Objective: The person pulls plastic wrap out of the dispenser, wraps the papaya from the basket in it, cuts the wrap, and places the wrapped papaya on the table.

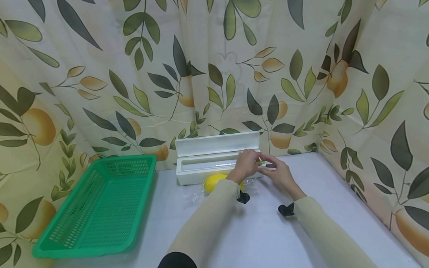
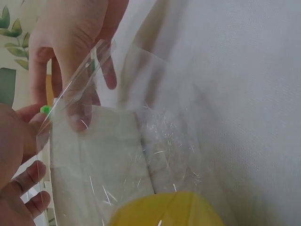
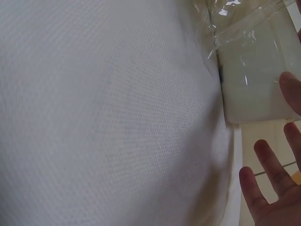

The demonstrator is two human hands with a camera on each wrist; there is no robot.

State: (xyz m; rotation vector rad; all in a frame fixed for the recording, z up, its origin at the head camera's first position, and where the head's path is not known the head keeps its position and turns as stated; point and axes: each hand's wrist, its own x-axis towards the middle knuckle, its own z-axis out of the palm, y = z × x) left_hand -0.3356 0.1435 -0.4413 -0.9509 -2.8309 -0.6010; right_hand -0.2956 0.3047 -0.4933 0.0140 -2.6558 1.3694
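A white cling film box (image 1: 192, 176) with its lid raised stands at the back of the table. Clear film (image 2: 164, 132) hangs down its front over a yellow rounded thing (image 1: 215, 182), partly hidden by the left sleeve. My left hand (image 1: 248, 163) is at the box's right part, thumb and finger pinching a small green slider (image 2: 44, 109) at its top edge. At the right end, my right hand (image 1: 280, 174) grips the box, thumb on the front face, while its other fingers (image 3: 270, 165) spread past the end.
A green perforated plastic basket (image 1: 93, 205) sits on the left of the white-covered table (image 1: 260, 239). Behind and on both sides hangs a leaf-and-fruit patterned curtain (image 1: 212, 75), close behind the box lid. Black wrist mounts show on both sleeves.
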